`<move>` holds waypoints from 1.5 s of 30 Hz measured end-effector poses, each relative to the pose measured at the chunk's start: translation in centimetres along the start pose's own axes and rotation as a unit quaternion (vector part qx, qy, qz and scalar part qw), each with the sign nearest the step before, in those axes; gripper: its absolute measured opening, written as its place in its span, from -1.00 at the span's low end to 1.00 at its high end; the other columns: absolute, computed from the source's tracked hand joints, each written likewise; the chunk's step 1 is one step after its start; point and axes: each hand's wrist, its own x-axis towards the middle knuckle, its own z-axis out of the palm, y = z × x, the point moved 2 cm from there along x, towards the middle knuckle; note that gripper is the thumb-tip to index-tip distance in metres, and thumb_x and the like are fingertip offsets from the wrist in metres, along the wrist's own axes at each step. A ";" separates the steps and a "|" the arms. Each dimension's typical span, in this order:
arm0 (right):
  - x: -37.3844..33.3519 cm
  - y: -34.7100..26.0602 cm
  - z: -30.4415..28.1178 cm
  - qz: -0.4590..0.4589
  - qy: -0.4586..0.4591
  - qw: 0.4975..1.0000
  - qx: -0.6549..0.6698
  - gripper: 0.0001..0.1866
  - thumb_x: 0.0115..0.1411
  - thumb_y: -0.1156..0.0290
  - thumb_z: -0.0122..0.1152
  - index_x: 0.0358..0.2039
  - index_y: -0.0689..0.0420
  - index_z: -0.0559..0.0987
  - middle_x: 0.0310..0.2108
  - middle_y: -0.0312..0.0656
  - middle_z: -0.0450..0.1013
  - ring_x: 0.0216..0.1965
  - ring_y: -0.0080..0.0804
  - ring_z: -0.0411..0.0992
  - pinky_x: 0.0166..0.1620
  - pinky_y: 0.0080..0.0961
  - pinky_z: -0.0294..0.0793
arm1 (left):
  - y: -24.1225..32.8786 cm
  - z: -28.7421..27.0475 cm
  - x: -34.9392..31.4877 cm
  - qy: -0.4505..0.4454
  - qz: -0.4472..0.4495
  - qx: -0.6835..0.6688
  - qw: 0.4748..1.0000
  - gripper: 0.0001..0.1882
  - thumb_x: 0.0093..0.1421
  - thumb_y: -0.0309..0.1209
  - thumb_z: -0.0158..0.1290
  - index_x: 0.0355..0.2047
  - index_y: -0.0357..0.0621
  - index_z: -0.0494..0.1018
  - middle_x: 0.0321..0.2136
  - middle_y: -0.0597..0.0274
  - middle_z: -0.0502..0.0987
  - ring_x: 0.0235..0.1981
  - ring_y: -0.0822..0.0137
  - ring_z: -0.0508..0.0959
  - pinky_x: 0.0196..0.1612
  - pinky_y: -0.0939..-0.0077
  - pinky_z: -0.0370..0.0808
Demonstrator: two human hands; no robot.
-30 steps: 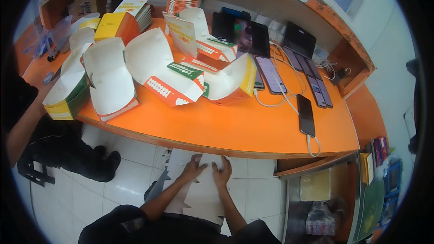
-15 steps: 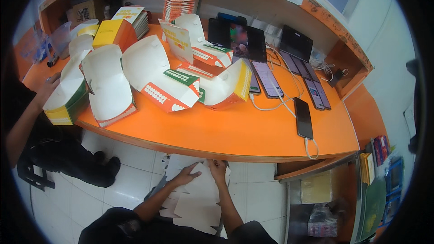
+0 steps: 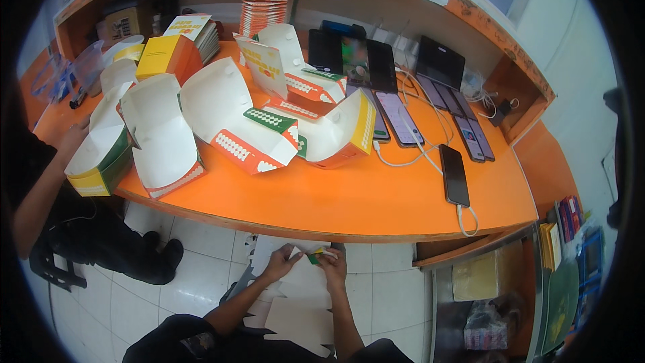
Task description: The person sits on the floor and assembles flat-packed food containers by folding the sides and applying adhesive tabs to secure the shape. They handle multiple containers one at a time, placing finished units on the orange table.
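Note:
A flat cardboard food-box blank [image 3: 301, 319], plain white on its upper face, lies across my lap below the table edge. My left hand [image 3: 281, 263] pinches a white flap at its far end. Close beside it, my right hand [image 3: 332, 267] has its fingers closed on the neighbouring flap, where a bit of green and yellow print shows. Notched white edges under my left forearm look like more blanks. The right fingertips are partly hidden by the folded card.
Several open food boxes [image 3: 242, 121] stand on the orange table [image 3: 302, 208]. Stacked flat boxes [image 3: 267, 7] rise behind. Phones with white cables cover the right side, including a black phone [image 3: 454, 176]. At the left sits another person, whose forearm [image 3: 47, 185] reaches the table.
My right hand has turned up and bent the flap, so its green and yellow side shows. My left hand stays on the card, slightly shifted. The view has tilted a little.

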 end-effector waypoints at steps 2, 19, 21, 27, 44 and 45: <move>0.1 0.3 -0.5 0.034 -0.009 0.999 0.011 -0.85 0.04 0.58 0.25 -0.33 0.21 0.52 -0.36 -0.21 0.51 -0.33 -0.49 0.46 -0.20 -0.55 0.46 | -0.2 0.1 0.1 0.026 0.039 -0.006 0.999 -0.66 0.14 -0.18 0.12 -0.49 -0.23 0.35 -0.74 0.31 0.22 -0.65 0.45 0.13 -0.58 0.50 0.16; -0.2 2.4 2.9 -0.165 0.006 0.975 -0.146 -0.89 0.01 0.54 0.31 -0.41 0.28 0.61 -0.50 -0.24 0.56 -0.47 -0.61 0.45 -0.32 -0.69 0.42 | 0.0 0.1 -0.4 -0.011 -0.025 -0.131 0.991 -0.77 0.24 -0.32 0.01 -0.46 -0.23 0.40 -0.60 0.40 0.39 -0.50 0.56 0.31 -0.38 0.62 0.32; -0.1 2.0 2.9 -0.174 0.003 0.970 -0.169 -0.88 0.02 0.52 0.31 -0.40 0.27 0.62 -0.50 -0.24 0.56 -0.47 -0.61 0.46 -0.32 -0.68 0.42 | -0.2 0.1 -0.5 -0.032 -0.024 -0.110 0.993 -0.80 0.27 -0.36 -0.02 -0.45 -0.20 0.39 -0.55 0.44 0.38 -0.44 0.60 0.31 -0.36 0.67 0.30; -0.2 1.3 2.8 -0.194 -0.003 0.968 -0.159 -0.87 0.01 0.50 0.32 -0.37 0.21 0.64 -0.50 -0.21 0.57 -0.46 -0.60 0.48 -0.31 -0.65 0.44 | -0.7 0.4 -0.3 -0.026 0.034 -0.159 0.986 -0.86 0.22 -0.42 0.01 -0.28 -0.23 0.45 -0.50 0.38 0.43 -0.41 0.56 0.35 -0.32 0.63 0.34; 1.9 -2.5 4.7 -0.185 -0.167 0.909 -0.333 -0.88 -0.02 0.44 0.28 -0.48 0.22 0.59 -0.50 -0.14 0.55 -0.48 -0.41 0.52 -0.34 -0.55 0.48 | -2.2 0.0 0.8 -0.001 -0.145 -0.408 0.902 -0.76 0.28 -0.34 -0.08 -0.17 -0.25 0.43 -0.35 0.29 0.48 -0.28 0.48 0.43 -0.16 0.60 0.37; 1.9 -2.3 4.9 -0.160 -0.154 0.910 -0.351 -0.89 -0.02 0.46 0.28 -0.47 0.21 0.59 -0.52 -0.16 0.54 -0.49 -0.45 0.51 -0.35 -0.56 0.48 | -2.4 0.0 0.9 -0.001 -0.161 -0.377 0.912 -0.74 0.28 -0.32 -0.08 -0.17 -0.25 0.43 -0.37 0.29 0.47 -0.28 0.49 0.42 -0.13 0.60 0.36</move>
